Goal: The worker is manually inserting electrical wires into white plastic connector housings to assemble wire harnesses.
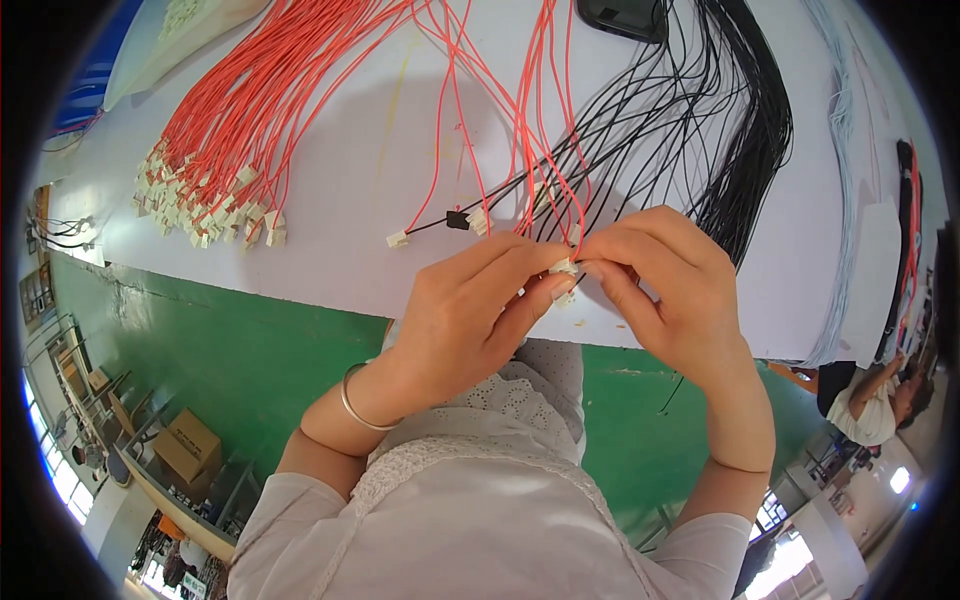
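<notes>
In front of me, just over the table's near edge, my left hand [462, 305] is closed, pinching a small white connector [563, 267] between thumb and forefinger. A red wire [582, 222] runs down to that connector. Thumb and forefinger of my right hand [675, 285] are pressed together right beside it, on a thin black wire mostly hidden by the fingers. Left of the hands lie a loose white connector [398, 239] on a black wire, another white connector [478, 221] and a small black piece [457, 219].
A thick bundle of red wires [260, 90] with white connectors [205, 205] covers the white table's [350, 180] left side. Black wires [765, 130] spread on the right, near a dark device [625, 15]. Pale wires [838, 190] lie farther right. Another person [870, 405] sits beyond.
</notes>
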`<state>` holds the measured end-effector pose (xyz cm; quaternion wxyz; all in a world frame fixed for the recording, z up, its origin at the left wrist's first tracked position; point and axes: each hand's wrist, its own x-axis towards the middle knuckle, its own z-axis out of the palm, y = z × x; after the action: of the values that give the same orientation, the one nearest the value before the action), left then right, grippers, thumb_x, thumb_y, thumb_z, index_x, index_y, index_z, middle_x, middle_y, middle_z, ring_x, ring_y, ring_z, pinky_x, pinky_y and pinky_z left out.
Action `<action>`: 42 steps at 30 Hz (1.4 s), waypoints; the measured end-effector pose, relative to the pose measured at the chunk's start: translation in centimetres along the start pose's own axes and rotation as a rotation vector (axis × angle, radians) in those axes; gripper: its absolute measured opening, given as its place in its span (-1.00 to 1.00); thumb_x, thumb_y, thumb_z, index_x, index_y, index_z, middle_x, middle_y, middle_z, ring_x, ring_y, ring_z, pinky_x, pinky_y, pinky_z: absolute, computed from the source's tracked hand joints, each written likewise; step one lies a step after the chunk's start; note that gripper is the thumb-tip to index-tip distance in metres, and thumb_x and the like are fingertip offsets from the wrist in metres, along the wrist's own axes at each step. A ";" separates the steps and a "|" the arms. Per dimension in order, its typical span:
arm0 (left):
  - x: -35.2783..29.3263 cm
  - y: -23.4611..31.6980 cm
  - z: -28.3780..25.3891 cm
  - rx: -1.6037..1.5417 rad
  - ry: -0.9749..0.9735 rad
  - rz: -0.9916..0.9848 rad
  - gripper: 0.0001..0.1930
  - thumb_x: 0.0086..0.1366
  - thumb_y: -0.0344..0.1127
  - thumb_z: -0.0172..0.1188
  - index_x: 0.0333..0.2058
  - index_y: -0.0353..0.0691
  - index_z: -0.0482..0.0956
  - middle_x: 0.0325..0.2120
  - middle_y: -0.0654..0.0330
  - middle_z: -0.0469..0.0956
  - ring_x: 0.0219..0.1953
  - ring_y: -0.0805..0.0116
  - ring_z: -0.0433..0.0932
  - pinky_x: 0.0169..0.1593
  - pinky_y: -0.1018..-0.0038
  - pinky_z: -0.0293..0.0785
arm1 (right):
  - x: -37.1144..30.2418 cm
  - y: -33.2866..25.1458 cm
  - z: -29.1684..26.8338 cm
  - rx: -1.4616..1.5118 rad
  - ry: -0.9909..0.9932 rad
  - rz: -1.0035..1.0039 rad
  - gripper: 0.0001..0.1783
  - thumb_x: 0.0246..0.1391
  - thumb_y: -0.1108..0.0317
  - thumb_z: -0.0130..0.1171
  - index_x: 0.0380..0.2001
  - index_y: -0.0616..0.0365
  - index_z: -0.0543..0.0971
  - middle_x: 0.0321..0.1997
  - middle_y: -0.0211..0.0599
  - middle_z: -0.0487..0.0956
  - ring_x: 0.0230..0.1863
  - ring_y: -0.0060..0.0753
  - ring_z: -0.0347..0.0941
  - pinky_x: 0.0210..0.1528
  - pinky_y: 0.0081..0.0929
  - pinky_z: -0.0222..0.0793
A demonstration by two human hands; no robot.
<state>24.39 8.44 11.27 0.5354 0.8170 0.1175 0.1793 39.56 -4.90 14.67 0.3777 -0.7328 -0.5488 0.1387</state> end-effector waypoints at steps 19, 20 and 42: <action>0.0 -0.3 -0.1 -0.007 -0.006 0.080 -0.81 0.20 -0.53 0.30 -0.19 -0.35 0.59 -0.51 0.19 0.51 -0.56 0.43 0.45 -0.49 0.56 0.41 | 0.1 0.2 -0.4 -0.011 -0.043 -0.062 -0.82 -0.13 0.53 0.34 -0.36 0.21 0.63 -0.40 -0.27 0.58 -0.45 -0.29 0.51 -0.43 -0.44 0.43; -0.1 -0.3 -0.2 -0.007 -0.006 0.079 -0.81 0.20 -0.53 0.30 -0.19 -0.35 0.59 -0.51 0.19 0.51 -0.56 0.43 0.45 -0.49 0.56 0.41 | 0.1 0.1 -0.4 -0.001 -0.039 -0.035 -0.82 -0.13 0.53 0.34 -0.36 0.20 0.63 -0.39 -0.27 0.58 -0.44 -0.28 0.51 -0.43 -0.44 0.43; -0.2 -0.3 -0.9 0.016 -0.039 0.098 -0.82 0.18 -0.54 0.31 -0.21 -0.31 0.60 -0.48 0.18 0.55 -0.56 0.39 0.44 -0.48 0.55 0.39 | -0.2 0.3 -1.3 -0.058 -0.071 -0.098 -0.85 -0.07 0.55 0.30 -0.34 0.17 0.65 -0.38 -0.33 0.58 -0.42 -0.32 0.49 -0.42 -0.49 0.43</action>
<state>23.79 9.22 11.29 0.5216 0.8294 0.0684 0.1882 40.49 -5.60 15.30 0.3431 -0.7101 -0.6009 0.1299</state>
